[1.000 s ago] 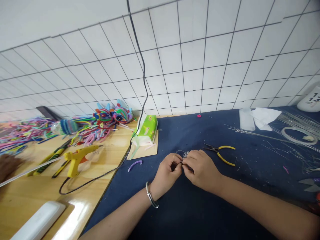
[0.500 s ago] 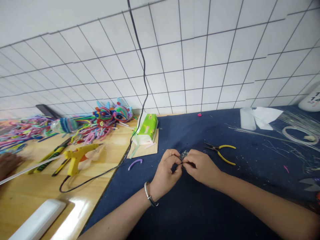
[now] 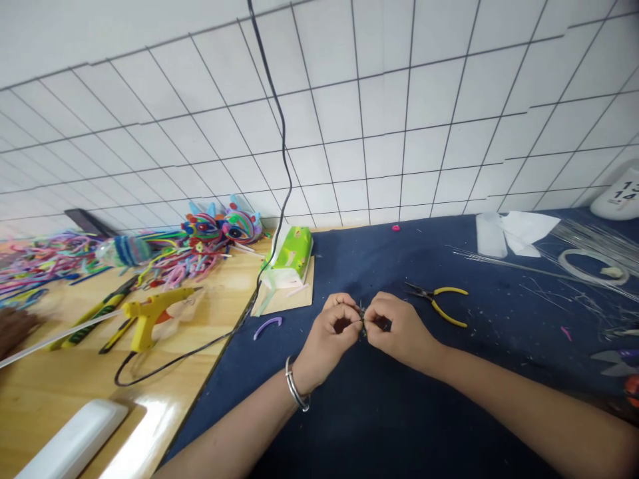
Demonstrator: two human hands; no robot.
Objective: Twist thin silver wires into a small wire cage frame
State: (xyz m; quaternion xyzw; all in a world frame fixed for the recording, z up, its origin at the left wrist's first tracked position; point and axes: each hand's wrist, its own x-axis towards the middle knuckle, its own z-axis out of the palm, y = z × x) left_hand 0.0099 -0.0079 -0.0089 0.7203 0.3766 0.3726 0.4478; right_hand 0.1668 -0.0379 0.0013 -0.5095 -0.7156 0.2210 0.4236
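Observation:
Over the dark blue cloth [image 3: 359, 419], my left hand [image 3: 332, 332] and my right hand [image 3: 397, 329] meet fingertip to fingertip. Both are closed in a pinch on a small tangle of thin wire [image 3: 363, 316], which the fingers largely hide. A silver bracelet circles my left wrist. To the right of my right hand lie yellow-handled pliers [image 3: 442, 299] with their handles apart. A purple curved strip [image 3: 267, 326] rests on the cloth left of my left hand.
On the wooden table at left are a yellow glue gun [image 3: 150, 316], cutters, colourful fuzzy stems and a person's blurred hand [image 3: 17, 329]. A green tissue pack [image 3: 292, 256] stands behind my left hand. Loose wires [image 3: 594, 239], white paper [image 3: 529, 229] and snips [image 3: 619, 362] lie at right.
The wire tangle has turned or sunk between my fingertips, and less of it shows above them. My fingers have shifted slightly. The whole view has moved a little.

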